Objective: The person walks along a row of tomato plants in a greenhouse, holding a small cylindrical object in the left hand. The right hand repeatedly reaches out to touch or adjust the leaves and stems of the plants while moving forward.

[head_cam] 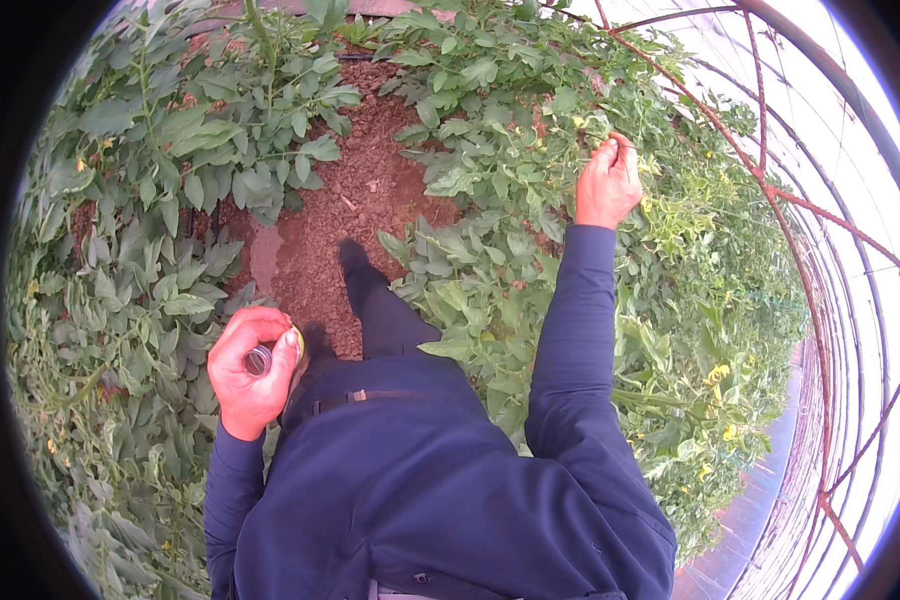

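My left hand is closed around a small round container, whose circular end faces up between the fingers and thumb. A yellow-green edge shows by the thumb tip; I cannot tell whether it belongs to the same container. Farther forward, my right hand pinches a thin dark stick-like tool between thumb and fingers. Its tip is too small to make out. Just past those fingertips is a yellow flower on a tomato plant, close to the tool.
Leafy tomato plants grow on both sides of a bare soil path, where my shoe stands. Rusty metal rods and a curved pipe rise at the right. More yellow flowers hang near my right elbow.
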The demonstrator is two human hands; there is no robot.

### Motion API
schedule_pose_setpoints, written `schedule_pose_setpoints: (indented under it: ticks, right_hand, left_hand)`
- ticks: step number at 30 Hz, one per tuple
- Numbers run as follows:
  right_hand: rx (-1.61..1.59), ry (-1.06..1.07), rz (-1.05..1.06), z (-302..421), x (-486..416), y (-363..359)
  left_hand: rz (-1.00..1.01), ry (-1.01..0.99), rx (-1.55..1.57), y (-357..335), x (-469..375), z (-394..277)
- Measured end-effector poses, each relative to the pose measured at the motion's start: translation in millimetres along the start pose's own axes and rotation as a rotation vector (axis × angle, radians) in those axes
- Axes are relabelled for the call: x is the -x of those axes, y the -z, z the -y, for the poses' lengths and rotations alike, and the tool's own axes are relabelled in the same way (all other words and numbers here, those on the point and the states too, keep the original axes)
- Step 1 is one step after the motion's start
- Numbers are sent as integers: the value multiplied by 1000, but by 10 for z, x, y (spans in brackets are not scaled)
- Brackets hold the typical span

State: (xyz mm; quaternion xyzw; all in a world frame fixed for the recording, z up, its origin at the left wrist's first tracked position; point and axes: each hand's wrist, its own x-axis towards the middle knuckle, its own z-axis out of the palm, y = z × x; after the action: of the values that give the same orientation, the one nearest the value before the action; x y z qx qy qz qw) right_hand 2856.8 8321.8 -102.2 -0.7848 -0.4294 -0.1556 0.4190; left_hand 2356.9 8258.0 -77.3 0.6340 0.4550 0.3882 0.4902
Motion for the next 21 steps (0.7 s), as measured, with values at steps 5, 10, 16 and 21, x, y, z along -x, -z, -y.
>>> schedule_pose_setpoints:
  ticks: [5, 10, 16, 21]
  right_hand:
    - [-252, -44, -62, 544, -101, 229]
    - [-295, 41, -159, 839, -489, 352]
    - [-38, 88, -160, 604, -1662, 188]
    - [249, 15, -56, 19, -2564, -302]
  left_hand:
    - [10, 18, 5, -48, -144, -2]
    - [7, 16, 5, -110, -256, 3]
    - [-28, 14, 0, -244, -365, 5]
    - [-87, 39, -10, -265, -423, 4]
